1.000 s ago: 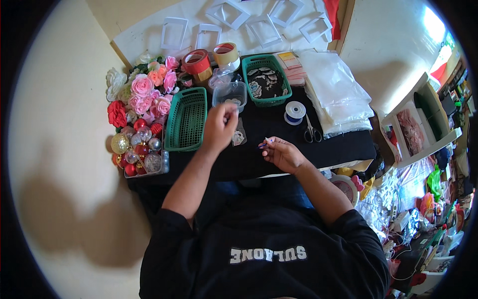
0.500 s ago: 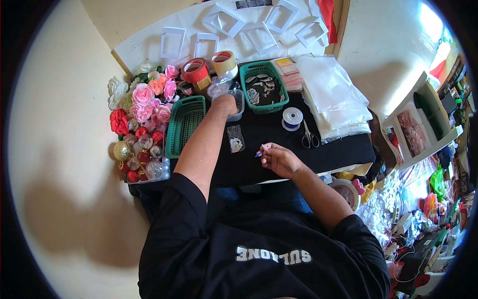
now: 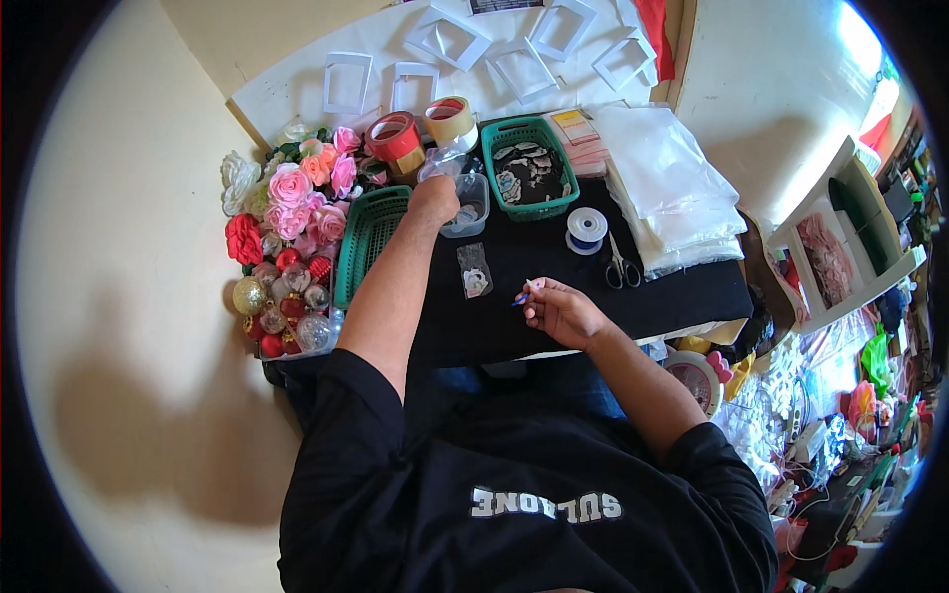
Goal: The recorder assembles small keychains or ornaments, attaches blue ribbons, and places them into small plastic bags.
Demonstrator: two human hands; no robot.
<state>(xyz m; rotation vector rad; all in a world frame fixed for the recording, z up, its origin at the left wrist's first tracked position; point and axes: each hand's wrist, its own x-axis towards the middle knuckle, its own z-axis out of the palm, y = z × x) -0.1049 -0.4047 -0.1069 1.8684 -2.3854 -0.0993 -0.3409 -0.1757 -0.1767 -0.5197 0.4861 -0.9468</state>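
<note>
My left hand (image 3: pixel 433 200) reaches to the left rim of a small clear plastic tub (image 3: pixel 471 210) with small pieces in it. Its fingers are hidden by the back of the hand, beside some clear plastic (image 3: pixel 442 164). Closer to me, my right hand (image 3: pixel 561 312) is closed in a pinch on a slim blue-and-white item (image 3: pixel 520 296), too small to name, held just above the black cloth (image 3: pixel 445 331). Between the hands lies a small clear packet (image 3: pixel 474 271) with pale pieces inside.
Left: a green basket (image 3: pixel 368 233), artificial flowers (image 3: pixel 292 193), Christmas baubles (image 3: pixel 287 306). Behind: tape rolls (image 3: pixel 394 136) and a green basket of cutouts (image 3: pixel 534 168). Right: a ribbon spool (image 3: pixel 586 229), scissors (image 3: pixel 620 265), plastic sheets (image 3: pixel 672 188). White frames (image 3: pixel 522 71) lie at the back.
My left hand has pulled slightly left and back from inside the clear tub, so more of the tub shows. My right hand keeps its pinch; the whole view has shifted a little.
</note>
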